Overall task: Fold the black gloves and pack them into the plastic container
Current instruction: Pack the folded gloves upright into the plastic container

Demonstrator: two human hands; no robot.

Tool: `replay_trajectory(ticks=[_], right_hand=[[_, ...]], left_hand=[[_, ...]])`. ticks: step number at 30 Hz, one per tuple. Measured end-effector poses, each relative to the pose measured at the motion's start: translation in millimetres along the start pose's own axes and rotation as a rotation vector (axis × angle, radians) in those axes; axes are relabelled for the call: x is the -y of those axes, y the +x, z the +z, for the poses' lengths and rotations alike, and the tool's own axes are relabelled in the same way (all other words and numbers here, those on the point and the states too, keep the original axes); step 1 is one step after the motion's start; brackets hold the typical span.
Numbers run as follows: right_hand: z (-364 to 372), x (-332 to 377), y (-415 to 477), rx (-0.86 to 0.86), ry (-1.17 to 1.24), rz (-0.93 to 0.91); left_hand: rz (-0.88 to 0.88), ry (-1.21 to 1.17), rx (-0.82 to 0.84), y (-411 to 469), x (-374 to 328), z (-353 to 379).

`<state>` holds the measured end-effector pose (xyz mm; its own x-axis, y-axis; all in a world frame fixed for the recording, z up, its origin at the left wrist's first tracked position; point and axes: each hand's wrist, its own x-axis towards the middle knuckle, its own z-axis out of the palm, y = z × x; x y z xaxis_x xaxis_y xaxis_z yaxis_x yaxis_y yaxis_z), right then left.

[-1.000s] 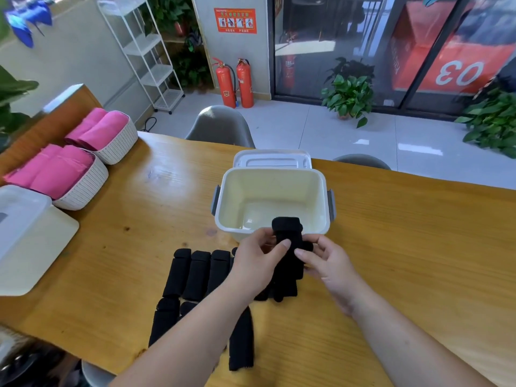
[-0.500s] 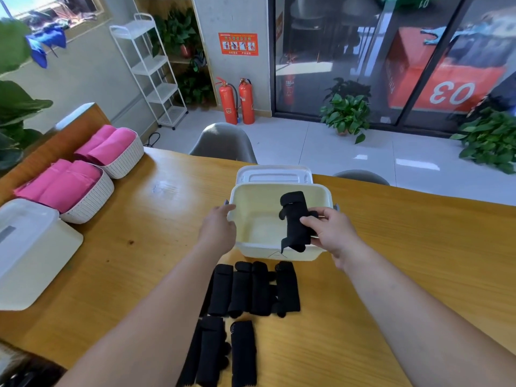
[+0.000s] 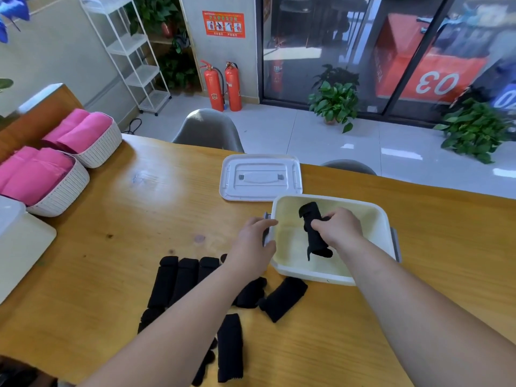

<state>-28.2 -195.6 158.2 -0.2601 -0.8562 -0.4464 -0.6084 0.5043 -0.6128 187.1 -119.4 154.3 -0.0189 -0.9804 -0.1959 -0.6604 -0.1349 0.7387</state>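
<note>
Head camera: my right hand (image 3: 336,229) curls round a folded black glove (image 3: 314,233) and holds it inside the plastic container (image 3: 307,272), over the pale bottom (I cannot tell whether the glove's lower end touches it). My left hand (image 3: 252,244) grips the container's left rim, fingers hooked over the edge. The container sits on the wooden table (image 3: 139,205), with its white lid (image 3: 259,177) lying flat just behind it. The other black gloves (image 3: 178,277) lie on the table nearer me, some partly under my left forearm, two near the container's front wall. Two white baskets (image 3: 92,155) of pink cloth stand far left.
</note>
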Motion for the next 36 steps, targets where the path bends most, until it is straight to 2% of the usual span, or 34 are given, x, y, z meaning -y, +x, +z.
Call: replay_trajectory(ticks=[3, 6, 12, 17, 19, 22, 24, 25, 28, 31, 34, 36], right_hand=[[14, -11, 6, 0.039, -0.204, 0.044], [34, -17, 14, 0.080, -0.284, 0.074], [72, -21, 26, 0.242, -0.052, 0.197], [85, -28, 29, 0.224, -0.345, 0.172], [85, -27, 28, 0.207, -0.437, 0.145], [83, -23, 27, 0.191, -0.498, 0.113], [76, -22, 25, 0.167, -0.506, 0.087], [72, -22, 25, 0.152, -0.505, 0.065], [55, -26, 19, 0.112, -0.490, 0.009], [40, -34, 7, 0.069, -0.454, -0.048], [28, -41, -10, 0.031, -0.373, -0.108], [24, -46, -19, 0.024, -0.325, -0.133]], left_hand=[[0.013, -0.017, 0.002, -2, -2, 8], [0.019, -0.033, 0.004, -3, 2, 12], [0.063, -0.089, 0.006, -1, 13, 13], [0.115, -0.183, -0.099, -9, 20, 19], [0.048, -0.232, -0.209, -18, 23, 25], [-0.208, -0.206, -0.322, -33, 33, 41], [-0.333, -0.101, -0.258, -41, 44, 54], [-0.326, -0.015, -0.197, -44, 49, 61], [-0.151, 0.283, 0.027, -48, 58, 83], [-0.029, 0.460, 0.160, -47, 57, 95], [-0.008, 0.563, 0.203, -44, 50, 100], [-0.064, 0.548, 0.257, -43, 47, 101]])
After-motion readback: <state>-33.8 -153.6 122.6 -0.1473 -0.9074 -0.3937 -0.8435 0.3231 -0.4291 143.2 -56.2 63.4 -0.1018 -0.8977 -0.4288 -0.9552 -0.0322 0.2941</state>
